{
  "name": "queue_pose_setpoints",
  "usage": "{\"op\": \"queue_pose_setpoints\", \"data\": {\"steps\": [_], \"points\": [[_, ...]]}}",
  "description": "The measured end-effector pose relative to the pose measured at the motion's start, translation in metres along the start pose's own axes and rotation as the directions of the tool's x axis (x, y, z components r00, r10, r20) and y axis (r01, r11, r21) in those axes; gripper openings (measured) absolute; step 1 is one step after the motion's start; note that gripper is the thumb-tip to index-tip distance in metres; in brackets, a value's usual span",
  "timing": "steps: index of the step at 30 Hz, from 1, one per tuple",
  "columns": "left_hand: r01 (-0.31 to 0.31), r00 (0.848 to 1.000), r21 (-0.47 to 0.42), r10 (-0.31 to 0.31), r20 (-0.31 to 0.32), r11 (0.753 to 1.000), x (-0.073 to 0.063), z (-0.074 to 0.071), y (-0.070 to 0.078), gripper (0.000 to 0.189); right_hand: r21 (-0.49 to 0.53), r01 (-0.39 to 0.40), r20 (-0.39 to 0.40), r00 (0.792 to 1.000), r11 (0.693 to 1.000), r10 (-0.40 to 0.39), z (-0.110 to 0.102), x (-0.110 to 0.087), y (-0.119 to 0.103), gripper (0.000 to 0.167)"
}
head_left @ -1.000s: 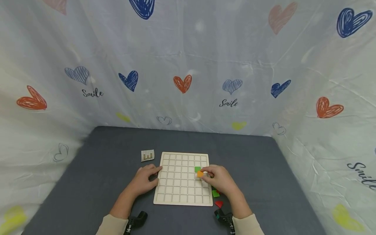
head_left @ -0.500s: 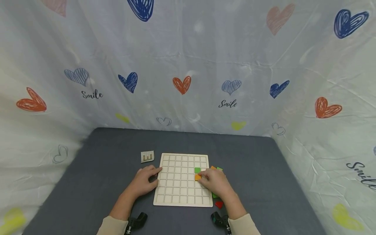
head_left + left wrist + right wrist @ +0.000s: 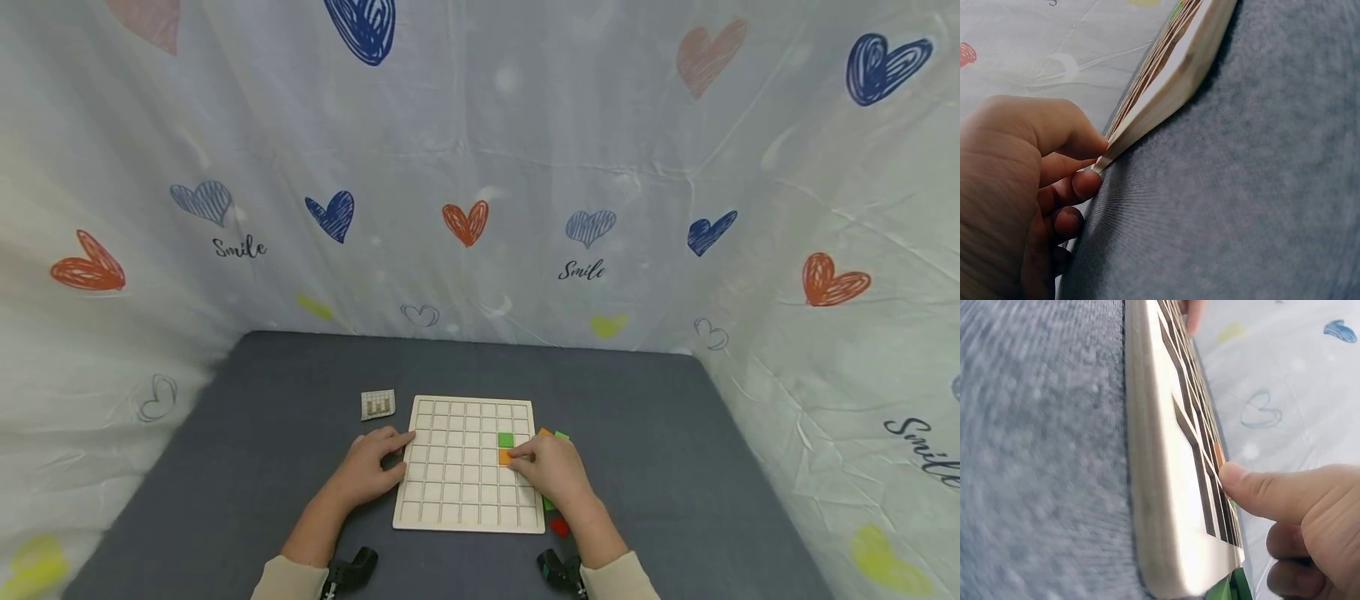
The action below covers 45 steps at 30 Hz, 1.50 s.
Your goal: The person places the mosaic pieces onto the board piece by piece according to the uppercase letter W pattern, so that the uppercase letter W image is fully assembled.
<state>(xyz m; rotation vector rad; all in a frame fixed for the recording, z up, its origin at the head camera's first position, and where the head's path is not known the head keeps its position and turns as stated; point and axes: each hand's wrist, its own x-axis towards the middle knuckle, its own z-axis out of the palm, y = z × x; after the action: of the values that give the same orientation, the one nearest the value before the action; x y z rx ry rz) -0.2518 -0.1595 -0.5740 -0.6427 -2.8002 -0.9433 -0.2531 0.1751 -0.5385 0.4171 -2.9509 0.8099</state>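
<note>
A pale wooden grid board (image 3: 450, 489) lies on the grey cloth. My left hand (image 3: 366, 467) rests against its left edge, thumb and index finger apart and touching the rim; the left wrist view shows the other fingers bent beneath. My right hand (image 3: 553, 468) reaches over the right side and pinches an orange square tile (image 3: 503, 457) with thumb and index fingertips, low in a cell. Directly above that cell sits a green square tile (image 3: 506, 439). In the right wrist view the thumb meets the orange tile (image 3: 1219, 454), and the hand covers part of it.
Just right of the board lie loose pieces, partly hidden by the right hand: an orange piece (image 3: 545, 431), green pieces (image 3: 562, 435) and a red piece (image 3: 559, 527). A small printed card (image 3: 377, 404) lies off the upper left corner. A heart-patterned curtain (image 3: 465, 275) hangs behind.
My right hand has lowered the orange tile from over the board into the cell below the green tile. My left hand stays at the board's left edge.
</note>
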Motion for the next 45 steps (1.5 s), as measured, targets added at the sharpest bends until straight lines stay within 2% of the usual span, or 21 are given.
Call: {"op": "queue_pose_setpoints", "data": {"steps": [3,7,12,18,23,28,33,41,45], "points": [[0.003,1.0,-0.004,-0.003,0.001,1.0,0.0,0.001,0.0,0.049,0.018,0.011,0.019,1.0,1.0,-0.011,-0.001,0.0,0.003,0.023],[0.015,1.0,-0.007,-0.015,0.003,1.0,-0.002,0.002,0.001,0.049,0.115,0.006,0.032,0.999,0.993,-0.01,-0.007,-0.002,0.009,0.025],[0.001,1.0,-0.014,-0.001,-0.022,1.0,-0.005,0.003,0.002,0.049,0.247,-0.045,-0.012,0.999,0.968,0.049,-0.022,-0.003,0.019,0.027],[-0.006,1.0,-0.019,0.006,-0.026,1.0,-0.004,0.003,0.002,0.049,0.35,-0.095,-0.042,0.992,0.932,0.117,-0.04,-0.003,0.038,0.036],[0.002,1.0,-0.026,-0.002,-0.016,1.0,-0.003,0.002,0.0,0.049,0.358,-0.126,-0.035,0.988,0.925,0.149,-0.048,-0.005,0.054,0.032],[0.009,1.0,-0.032,-0.009,-0.018,0.999,-0.003,0.002,0.0,0.049,0.325,-0.193,0.046,0.981,0.926,0.189,-0.049,-0.006,0.064,0.025],[0.012,1.0,-0.037,-0.013,-0.018,0.999,-0.002,0.002,0.001,0.048,0.289,-0.229,0.115,0.972,0.93,0.203,-0.043,-0.007,0.069,0.027],[0.022,1.0,-0.028,-0.022,-0.017,0.999,0.0,0.002,0.002,0.048,0.279,-0.19,0.098,0.981,0.941,0.168,-0.041,-0.009,0.067,0.025],[0.016,1.0,-0.024,-0.017,-0.021,1.0,0.001,0.002,0.003,0.048,0.278,-0.198,0.1,0.979,0.94,0.177,-0.04,-0.009,0.067,0.024]]}}
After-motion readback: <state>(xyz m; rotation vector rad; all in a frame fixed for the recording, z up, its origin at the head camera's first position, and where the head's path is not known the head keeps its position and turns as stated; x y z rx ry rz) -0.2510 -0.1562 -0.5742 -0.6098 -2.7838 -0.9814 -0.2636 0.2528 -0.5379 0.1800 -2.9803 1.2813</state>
